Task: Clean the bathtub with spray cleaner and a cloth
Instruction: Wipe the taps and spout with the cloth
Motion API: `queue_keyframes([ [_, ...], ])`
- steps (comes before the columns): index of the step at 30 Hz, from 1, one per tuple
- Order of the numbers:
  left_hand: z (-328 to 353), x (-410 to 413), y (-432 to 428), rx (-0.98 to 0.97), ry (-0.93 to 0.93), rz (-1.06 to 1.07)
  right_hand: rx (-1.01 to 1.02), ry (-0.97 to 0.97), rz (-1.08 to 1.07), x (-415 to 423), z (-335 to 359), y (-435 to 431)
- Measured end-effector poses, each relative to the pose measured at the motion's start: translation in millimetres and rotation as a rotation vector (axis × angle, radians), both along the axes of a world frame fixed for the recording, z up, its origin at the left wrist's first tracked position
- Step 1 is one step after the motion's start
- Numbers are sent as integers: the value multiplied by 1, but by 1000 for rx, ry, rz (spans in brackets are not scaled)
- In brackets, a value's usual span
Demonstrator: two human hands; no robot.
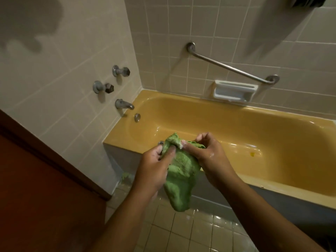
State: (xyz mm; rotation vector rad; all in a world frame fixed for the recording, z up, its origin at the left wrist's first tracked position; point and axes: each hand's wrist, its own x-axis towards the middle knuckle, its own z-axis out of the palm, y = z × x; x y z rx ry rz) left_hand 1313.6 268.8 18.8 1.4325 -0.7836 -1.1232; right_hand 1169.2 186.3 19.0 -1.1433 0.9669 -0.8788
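Tiled walls [54, 70], beige, are taking up the upper half of the frame.
Bathtub [118, 135], mustard yellow, is running from centre to right edge, its basin shining as if wet.
Door [36, 188], reddish brown, is filling the lower left.
Floor [181, 230], small pale tiles, is glistening in the lower centre.
Cloth [181, 171], green, is hanging at frame centre above the tub's near rim and the floor, its lower end dangling free.
Left hand [154, 166] is gripping the cloth's upper left, fingers curled into the fabric.
Right hand [209, 157] is pinching the upper right fold, with white suds showing on its fingers.
Grab rail [231, 68] is slanting across the upper right wall.
Soap dish [234, 91] is sitting below it.
Two taps [121, 70] and a spout [124, 104] are projecting at centre left.
Yellow speck [252, 154] is lying on the tub floor.
Spray cleaner: not in view.

Hazards, as judged: sudsy fingers may be loosening the hold, so the cloth could fall; wringing outside the rim would be wetting an already slick floor, inviting a slip.
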Motion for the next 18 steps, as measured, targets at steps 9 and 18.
queue_keyframes([
  [9,-14,14,6,78,0,147,-511,556,-11,19,-27,30],
  [18,-12,20,10,44,45,51,-526,652,-26,25,-20,27],
])
